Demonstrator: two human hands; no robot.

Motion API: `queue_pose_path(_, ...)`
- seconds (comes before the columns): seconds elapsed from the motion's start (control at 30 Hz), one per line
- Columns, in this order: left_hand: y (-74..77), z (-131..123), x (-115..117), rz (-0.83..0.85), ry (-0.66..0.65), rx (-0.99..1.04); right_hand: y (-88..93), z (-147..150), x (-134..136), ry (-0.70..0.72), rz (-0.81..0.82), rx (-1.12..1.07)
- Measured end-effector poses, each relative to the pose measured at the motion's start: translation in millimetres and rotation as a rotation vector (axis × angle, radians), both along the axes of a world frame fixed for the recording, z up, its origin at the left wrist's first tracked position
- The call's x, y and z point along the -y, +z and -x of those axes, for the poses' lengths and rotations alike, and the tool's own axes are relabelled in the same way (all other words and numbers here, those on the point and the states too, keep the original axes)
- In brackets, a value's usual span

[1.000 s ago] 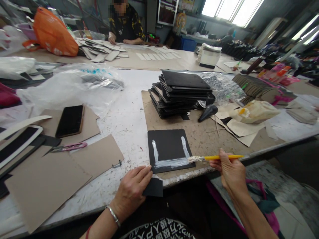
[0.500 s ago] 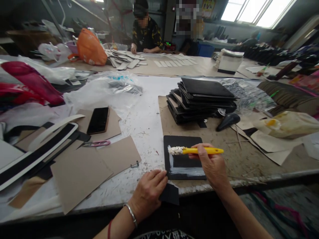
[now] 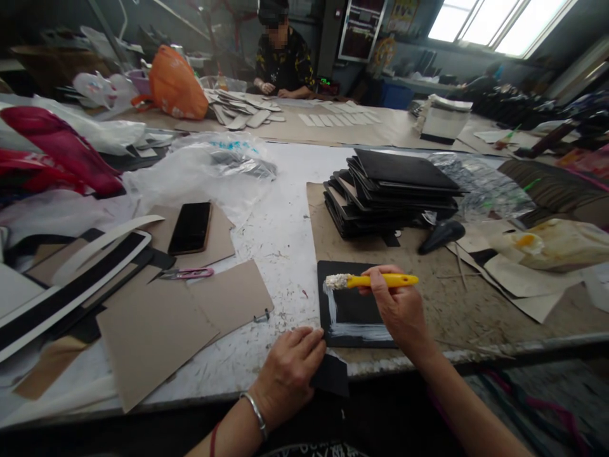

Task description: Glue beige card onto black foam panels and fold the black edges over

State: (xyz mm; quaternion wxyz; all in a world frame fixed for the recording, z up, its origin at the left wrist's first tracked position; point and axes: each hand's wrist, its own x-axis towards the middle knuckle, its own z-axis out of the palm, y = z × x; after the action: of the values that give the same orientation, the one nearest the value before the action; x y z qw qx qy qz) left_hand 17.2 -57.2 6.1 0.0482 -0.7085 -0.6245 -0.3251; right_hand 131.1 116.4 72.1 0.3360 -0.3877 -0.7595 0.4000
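A yellow-handled paintbrush [image 3: 387, 280] is gripped in my right hand [image 3: 404, 314]. Its bristles, caked in white, rest over the upper left part of a black rectangular panel [image 3: 354, 304]. White wet-looking streaks run along the panel's left side and lower edge, partly hidden by my right hand. At the panel's lower left corner, my left hand [image 3: 288, 368] has its fingers curled together and holds the corner down. A smaller black piece [image 3: 332, 374] sticks out over the table's front edge, beside my left thumb.
Behind the panel stands a stack of black panels [image 3: 399, 181], with a dark tool handle [image 3: 441, 236] to its right. Leftward lie a phone [image 3: 190, 227], pink snips [image 3: 190, 273] and grey-brown boards [image 3: 157, 336]. A co-worker [image 3: 283, 63] sits across the table.
The brush tip has moved slightly up along the panel's left side, lengthening the white streak towards the upper left corner. My left hand stays at the lower corner. The view has shifted a little.
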Motion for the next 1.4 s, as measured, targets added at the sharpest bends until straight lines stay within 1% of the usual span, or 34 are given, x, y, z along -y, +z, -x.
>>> queue_pose_path(0.1, -0.5, 0, 1, 0.009, 0.001, 0.004, -5.4, 2, -1, 0.043, -0.013, 0.036)
queue_pose_path(0.23, -0.4, 0, 2, 0.034, -0.015, 0.009, -9.9, -14, 14, 0.072, 0.022, 0.080)
queue_pose_path(0.33, -0.3, 0, 2, 0.037, -0.011, 0.001, -6.3, -31, 30, 0.089, 0.088, 0.084)
queue_pose_path(0.43, 0.2, 0, 2, 0.040, -0.015, -0.011, -0.3, -42, 38, 0.084, 0.151, 0.081)
queue_pose_path(0.53, 1.2, 0, 3, 0.054, -0.031, -0.017, 4.4, -42, 39, 0.065, 0.166, 0.051)
queue_pose_path(0.67, 2.0, 0, 3, 0.063, -0.029, -0.026, 5.9, -39, 36, 0.043, 0.214, -0.002)
queue_pose_path(0.73, 1.9, 0, 3, 0.067, -0.030, -0.029, 5.1, -41, 34, 0.010, 0.247, -0.017)
queue_pose_path(0.87, 1.1, 0, 3, 0.068, -0.035, -0.044, 0.5, -48, 32, -0.105, 0.295, -0.078)
queue_pose_path(0.97, 1.3, 0, 3, 0.074, -0.035, -0.041, -6.3, -48, 33, -0.126, 0.388, -0.163)
queue_pose_path(1.07, 2.4, 0, 3, 0.083, -0.040, -0.035, -13.1, -46, 34, -0.152, 0.478, -0.198)
queue_pose_path(1.2, 3.2, 0, 3, 0.090, -0.041, -0.040, -16.9, -47, 33, -0.258, 0.488, -0.260)
queue_pose_path(1.4, 1.4, 1, 3, 0.080, -0.048, -0.043, -22.0, -48, 35, -0.322, 0.550, -0.308)
